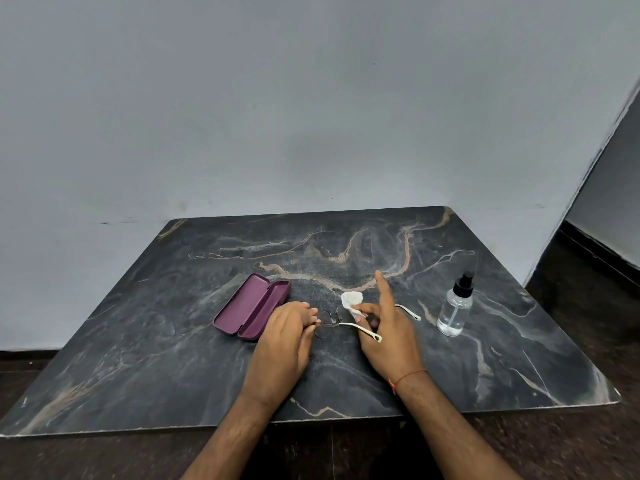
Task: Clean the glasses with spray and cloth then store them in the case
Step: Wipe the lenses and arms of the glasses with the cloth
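**Wiping a lens, with the case open and waiting**

The dark marble table (346,368) carries everything, set out within reach. The purple case (251,306) lies to the left with its lid swung back, seemingly so the glasses can go straight in once clean. The spray bottle (455,308) stands upright at the right, well apart from the work, probably finished with.

At the centre the left hand (284,344) pinches one end of the glasses (329,323) frame, steadying them just above the table with both arms unfolded. The right hand (384,334) pinches the small white cloth (351,301) against the far lens between thumb and finger, forefinger sticking up free. The hands are close together, joined only through the frame. Judging from this, polishing is under way; storing remains.
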`<state>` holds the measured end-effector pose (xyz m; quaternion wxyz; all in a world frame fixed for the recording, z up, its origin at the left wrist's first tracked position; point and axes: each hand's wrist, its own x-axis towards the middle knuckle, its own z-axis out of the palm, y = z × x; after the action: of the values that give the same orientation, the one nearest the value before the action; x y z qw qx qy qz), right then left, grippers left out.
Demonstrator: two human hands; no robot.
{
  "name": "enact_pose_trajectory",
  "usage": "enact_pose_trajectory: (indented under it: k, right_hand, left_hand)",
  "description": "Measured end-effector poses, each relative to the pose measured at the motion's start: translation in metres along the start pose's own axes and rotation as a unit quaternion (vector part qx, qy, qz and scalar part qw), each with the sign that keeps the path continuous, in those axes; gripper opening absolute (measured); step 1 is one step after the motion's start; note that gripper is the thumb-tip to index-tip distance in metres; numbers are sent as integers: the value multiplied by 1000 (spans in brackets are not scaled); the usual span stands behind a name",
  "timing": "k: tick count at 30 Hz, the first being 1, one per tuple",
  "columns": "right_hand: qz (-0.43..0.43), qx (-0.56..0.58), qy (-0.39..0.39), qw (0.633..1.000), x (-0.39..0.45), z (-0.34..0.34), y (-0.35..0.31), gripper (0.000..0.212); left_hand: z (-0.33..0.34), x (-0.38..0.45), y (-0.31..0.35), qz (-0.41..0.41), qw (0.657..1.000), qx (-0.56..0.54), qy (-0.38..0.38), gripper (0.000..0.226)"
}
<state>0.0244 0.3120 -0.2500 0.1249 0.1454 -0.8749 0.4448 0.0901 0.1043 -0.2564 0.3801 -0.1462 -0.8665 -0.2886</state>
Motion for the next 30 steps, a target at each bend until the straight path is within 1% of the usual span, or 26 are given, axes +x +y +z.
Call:
enact_pose_trajectory:
  k: [2,6,10,13,17,22,30]
  right_hand:
    - [-6,-6,4,1000,0,0,1,101]
    - [-7,-2,6,1000,1,1,1,96]
    - [-6,36,-40,999,0,-2,-1,98]
    - [-12,52,-53,997,-1,-4,-2,98]
    - [7,55,-44,998,-1,-4,-3,94]
    - [6,-9,-18,1000,-3,-3,-5,93]
    - [5,-15,-2,1000,-3,-4,-9,93]
  left_hand:
    - [0,-1,-1,0,1000,0,-2,19]
    - [1,-1,-1,2,1000,-2,-9,20]
    - [0,0,-1,1,1000,-2,-3,20]
    - [0,0,-1,1,1000,19,3,21]
    - [-1,1,0,-2,1000,24,13,21]
    - [-2,1,1,-16,1000,11,19,19]
    - [-4,2,3,-6,1000,7,8,20]
